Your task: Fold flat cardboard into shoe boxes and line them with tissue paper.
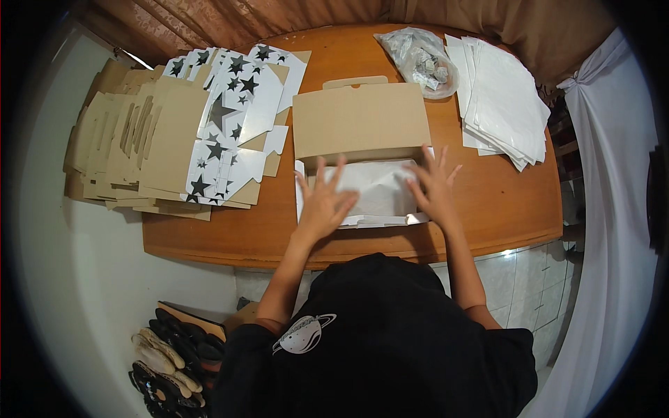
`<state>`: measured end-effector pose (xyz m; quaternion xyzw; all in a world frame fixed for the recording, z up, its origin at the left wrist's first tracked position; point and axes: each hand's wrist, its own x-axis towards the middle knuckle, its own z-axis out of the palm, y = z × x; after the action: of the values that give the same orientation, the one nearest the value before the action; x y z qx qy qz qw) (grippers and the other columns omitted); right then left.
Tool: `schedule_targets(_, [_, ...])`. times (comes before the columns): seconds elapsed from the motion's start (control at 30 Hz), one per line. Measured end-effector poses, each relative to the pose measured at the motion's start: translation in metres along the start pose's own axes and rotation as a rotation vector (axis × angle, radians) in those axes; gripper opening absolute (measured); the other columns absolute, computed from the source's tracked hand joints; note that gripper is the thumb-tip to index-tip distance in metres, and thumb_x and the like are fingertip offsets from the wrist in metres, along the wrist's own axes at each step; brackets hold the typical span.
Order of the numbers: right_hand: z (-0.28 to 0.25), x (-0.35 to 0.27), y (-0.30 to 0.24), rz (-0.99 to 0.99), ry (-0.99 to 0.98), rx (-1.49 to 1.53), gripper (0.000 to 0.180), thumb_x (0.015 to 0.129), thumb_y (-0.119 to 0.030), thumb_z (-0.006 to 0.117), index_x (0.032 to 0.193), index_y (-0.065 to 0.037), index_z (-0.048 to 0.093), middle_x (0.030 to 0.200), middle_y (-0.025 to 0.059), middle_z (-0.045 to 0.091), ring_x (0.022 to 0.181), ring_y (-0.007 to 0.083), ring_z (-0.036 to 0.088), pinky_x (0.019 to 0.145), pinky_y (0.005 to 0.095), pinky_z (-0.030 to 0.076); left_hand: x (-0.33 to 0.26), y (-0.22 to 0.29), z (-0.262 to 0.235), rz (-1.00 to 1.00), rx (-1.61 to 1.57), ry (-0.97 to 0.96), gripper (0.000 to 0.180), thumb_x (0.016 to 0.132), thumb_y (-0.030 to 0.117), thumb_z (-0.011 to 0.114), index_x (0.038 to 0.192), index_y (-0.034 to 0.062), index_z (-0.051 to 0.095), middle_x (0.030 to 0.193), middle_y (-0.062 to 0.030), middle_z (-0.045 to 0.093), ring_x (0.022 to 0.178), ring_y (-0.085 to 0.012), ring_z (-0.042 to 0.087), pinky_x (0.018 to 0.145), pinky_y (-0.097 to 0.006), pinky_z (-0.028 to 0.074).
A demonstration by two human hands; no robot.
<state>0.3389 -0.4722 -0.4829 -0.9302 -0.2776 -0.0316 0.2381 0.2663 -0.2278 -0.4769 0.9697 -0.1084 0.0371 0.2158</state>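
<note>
In front of me on the table stands a cardboard box (360,122), its brown lid raised and tipped back, its low walls white. A sheet of white paper (380,182) lines the inside. My left hand (324,202) is over the box's left part, fingers spread and holding nothing. Over the right wall hovers my right hand (433,187), its fingers also spread, with nothing in them. Whether the fingertips touch the paper or the walls, I cannot tell.
Flat, unfolded cardboard boxes (174,132), some printed with black stars, are piled on the left. A clear plastic bag (421,63) with small wrapped pieces lies behind the box. White paper sheets (498,97) are stacked at the right. Shoes (167,355) stand on the floor, lower left.
</note>
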Motion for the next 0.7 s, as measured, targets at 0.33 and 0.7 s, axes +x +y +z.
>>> schedule_targets(0.33, [0.035,0.045,0.038,0.279,0.468,1.270,0.056,0.093,-0.027,0.047,0.137,-0.003,0.023,0.125,0.0144,0.044,0.117,0.0206,0.040,0.101,0.0300,0.027,0.036,-0.071,0.004,-0.492,-1.286,0.615,0.063,0.091,0.047,0.032,0.133,0.0001,0.033,0.125,-0.0104,0.047,0.122,-0.0224,0.037,0.101,-0.033,0.022])
schedule_targets(0.7, [0.022,-0.015,0.057,-0.077,0.167,0.774,0.070,0.093,-0.050,0.013,0.098,-0.004,0.066,0.122,0.0129,0.052,0.131,0.0333,0.025,0.107,0.0439,0.014,-0.026,-0.086,-0.006,-0.060,-0.902,0.175,0.057,0.093,0.045,0.028,0.106,0.0032,0.064,0.140,-0.0120,0.033,0.136,-0.0326,0.012,0.107,-0.043,0.014])
